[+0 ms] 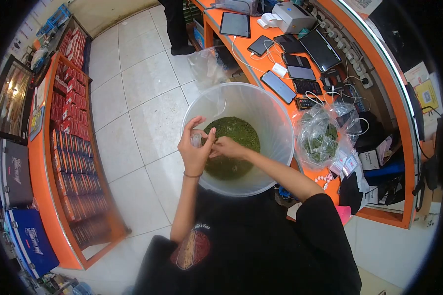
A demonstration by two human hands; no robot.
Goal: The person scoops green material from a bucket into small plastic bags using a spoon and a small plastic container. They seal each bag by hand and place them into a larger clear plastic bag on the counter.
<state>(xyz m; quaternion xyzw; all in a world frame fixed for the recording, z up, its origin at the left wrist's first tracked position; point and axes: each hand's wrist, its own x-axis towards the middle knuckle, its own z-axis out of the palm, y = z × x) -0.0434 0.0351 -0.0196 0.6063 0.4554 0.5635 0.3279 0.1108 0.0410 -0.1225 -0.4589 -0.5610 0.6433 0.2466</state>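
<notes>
Pouch (197, 139), likely thin and limp, pinched at its mouth by my left hand (194, 150); right hand (227, 147) bunched beside it, above light, crumbly leaves (238, 130).

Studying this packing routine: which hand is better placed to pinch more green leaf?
Probably right: right hand hovers over the green leaf; left hand holds a small clear packet.
</notes>
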